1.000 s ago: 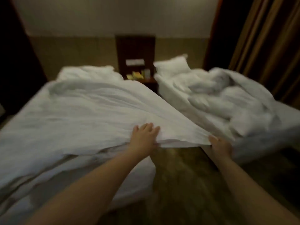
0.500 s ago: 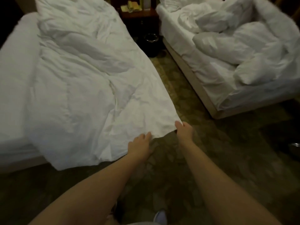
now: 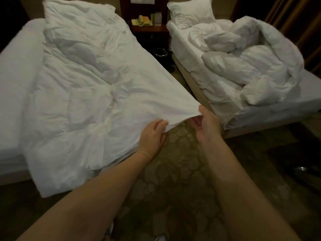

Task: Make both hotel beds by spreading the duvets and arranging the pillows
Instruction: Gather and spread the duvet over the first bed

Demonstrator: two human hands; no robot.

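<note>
A white duvet (image 3: 83,94) lies spread but wrinkled across the left bed (image 3: 15,70), its near corner pulled out over the floor. My left hand (image 3: 152,134) grips the duvet's near edge. My right hand (image 3: 206,122) pinches the duvet's corner, thumb on top. A white pillow (image 3: 73,13) lies at the left bed's head, partly under the duvet. On the right bed (image 3: 311,91) a second duvet (image 3: 248,63) sits bunched in a heap, with a pillow (image 3: 191,11) upright at its head.
A dark wooden nightstand (image 3: 149,28) with yellow papers stands between the beds, a small round bin (image 3: 160,53) on the floor before it. Patterned carpet (image 3: 178,171) covers the aisle where I stand. Brown curtains (image 3: 295,20) hang at the far right.
The view has tipped down and steadied. Both hands have drawn the duvet's corner toward the foot of the left bed, and the duvet has settled flatter over it.
</note>
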